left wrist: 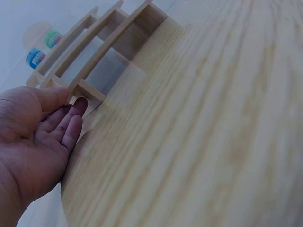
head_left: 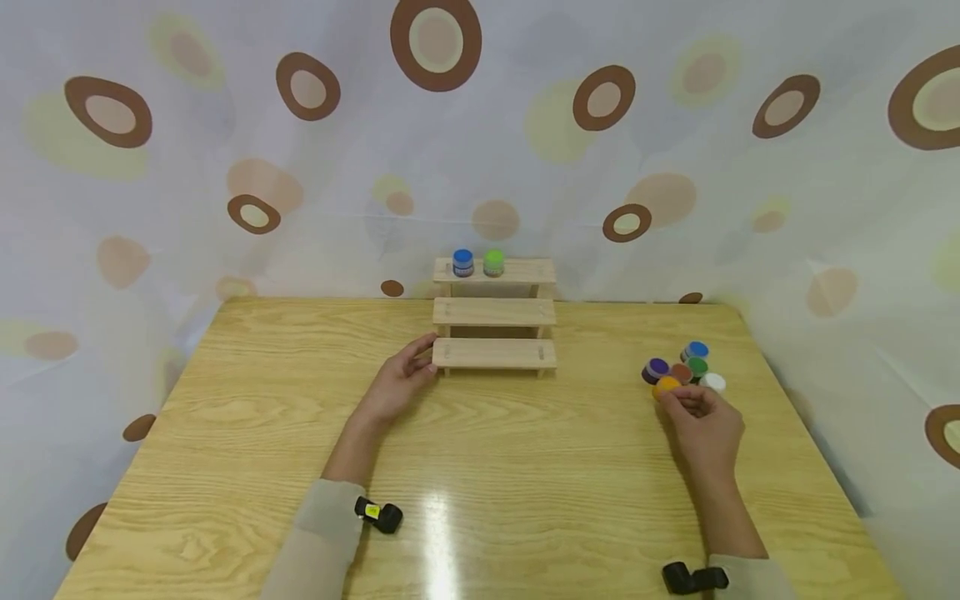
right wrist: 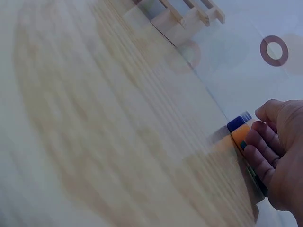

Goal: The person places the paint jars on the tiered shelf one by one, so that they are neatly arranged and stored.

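A three-step wooden shelf (head_left: 493, 354) stands at the back of the table. My left hand (head_left: 397, 385) holds the left end of its bottom step, thumb and fingers at the step's end. On the top step sit a blue-lidded jar (head_left: 462, 262) and a light-green-lidded jar (head_left: 493, 262). At the right, my right hand (head_left: 708, 421) has thumb and fingertips right at a small orange-lidded jar (head_left: 665, 386); I cannot tell whether they pinch it. Close around are purple (head_left: 656, 370), brown (head_left: 681, 372), green (head_left: 697, 367), blue (head_left: 696, 350) and white (head_left: 713, 382) lidded jars.
The wooden table (head_left: 480, 475) runs back to a patterned curtain (head_left: 495, 150) behind the shelf. The curtain also hangs along both sides. Black wrist cameras sit on the left sleeve (head_left: 315, 525) and right sleeve (head_left: 753, 579).
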Motion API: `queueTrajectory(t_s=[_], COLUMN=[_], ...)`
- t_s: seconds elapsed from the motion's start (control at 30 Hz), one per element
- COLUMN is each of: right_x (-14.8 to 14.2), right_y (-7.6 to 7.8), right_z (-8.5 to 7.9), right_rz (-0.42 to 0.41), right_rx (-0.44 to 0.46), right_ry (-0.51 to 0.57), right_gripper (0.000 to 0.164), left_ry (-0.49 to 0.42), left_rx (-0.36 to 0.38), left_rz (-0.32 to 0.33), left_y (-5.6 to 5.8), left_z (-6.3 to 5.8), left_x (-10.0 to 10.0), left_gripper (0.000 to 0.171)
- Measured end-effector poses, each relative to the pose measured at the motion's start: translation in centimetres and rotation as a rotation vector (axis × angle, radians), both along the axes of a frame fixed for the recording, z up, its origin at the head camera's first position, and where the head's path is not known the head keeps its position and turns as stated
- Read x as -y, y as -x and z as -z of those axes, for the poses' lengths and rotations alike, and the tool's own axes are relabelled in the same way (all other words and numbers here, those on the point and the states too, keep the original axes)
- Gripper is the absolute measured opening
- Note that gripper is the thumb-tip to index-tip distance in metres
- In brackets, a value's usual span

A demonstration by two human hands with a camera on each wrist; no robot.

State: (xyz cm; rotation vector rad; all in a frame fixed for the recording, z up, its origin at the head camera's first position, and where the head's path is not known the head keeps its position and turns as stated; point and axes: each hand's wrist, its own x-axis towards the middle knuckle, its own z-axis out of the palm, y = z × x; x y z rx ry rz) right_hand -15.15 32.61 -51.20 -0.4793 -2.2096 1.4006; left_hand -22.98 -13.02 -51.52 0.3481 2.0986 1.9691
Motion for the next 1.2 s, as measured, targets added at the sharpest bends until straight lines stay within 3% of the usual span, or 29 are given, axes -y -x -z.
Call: queueTrajectory(t_s=[0.2,0.37,0.53,0.8,1.2], right_x=[-1.0,-1.3,-1.2,-1.0,0.6], right_y=[0.3,1.2,2.0,2.9,5.6], right_z=[0.3,0.8,1.3,1.5,0.9], right_rz=[0.028,-0.048,-0.110,-0.154,-0.226], right_rx=[-0.010,-0.037,0.007,0.029,0.001], right_ry=[-0.060,0.008,0.054,-0.018,0.035], right_gripper=[0.032,0.036,0.044,0.046,0.046], left_ry=[-0.011,-0.005,0.006,0.008,-0.003], left_rx=[-0.007,-0.006,-0.001,0.014,0.001], left_rz=[0.007,0.007,-0.009,-0.017,-0.012], left_y=[0.1,0.3,0.3,0.3,0.3], left_z=[-0.1,-0.2,-0.5,-0.1,0.3], left_x=[0.3,0.5,0.7,0.6,0.1], left_gripper=[0.061,0.061,0.060,0.060,0.059])
